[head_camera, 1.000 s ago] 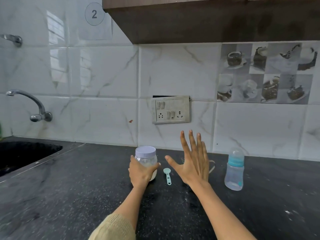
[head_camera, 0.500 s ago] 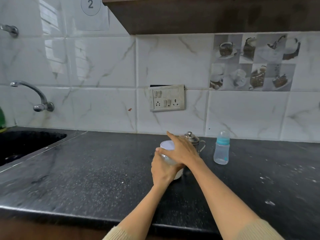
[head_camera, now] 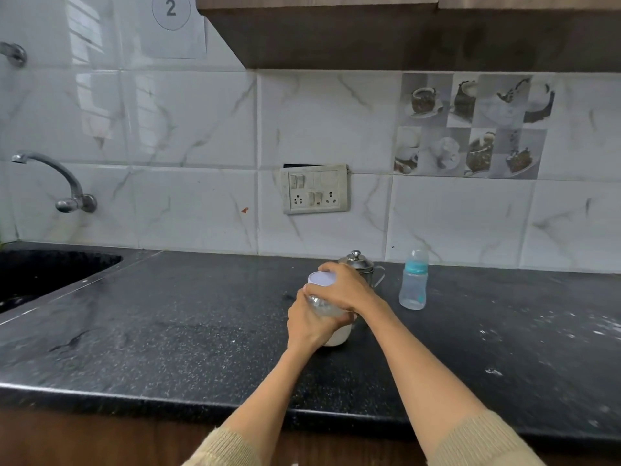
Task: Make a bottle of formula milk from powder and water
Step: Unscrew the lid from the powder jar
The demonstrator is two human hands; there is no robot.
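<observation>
A clear powder jar (head_camera: pixel 332 336) with white powder inside stands on the black counter (head_camera: pixel 188 324). My left hand (head_camera: pixel 307 322) wraps around the jar's body. My right hand (head_camera: pixel 346 289) grips its pale lilac lid (head_camera: pixel 321 278) from above. Behind the jar stands a small steel pot with a knobbed lid (head_camera: pixel 359 262). To the right stands a clear baby bottle (head_camera: pixel 414 280) with a teal collar and a cap on. The scoop seen earlier is hidden behind my hands.
A black sink (head_camera: pixel 40 274) is set into the counter at the far left, with a wall tap (head_camera: pixel 53 176) above it. A socket plate (head_camera: pixel 314 189) is on the tiled wall. A dark cabinet (head_camera: pixel 403 31) overhangs. White specks dot the counter's right side.
My right hand came down from open in the air onto the jar's lid. The view pulled back and lower, and the steel pot came into sight behind the jar.
</observation>
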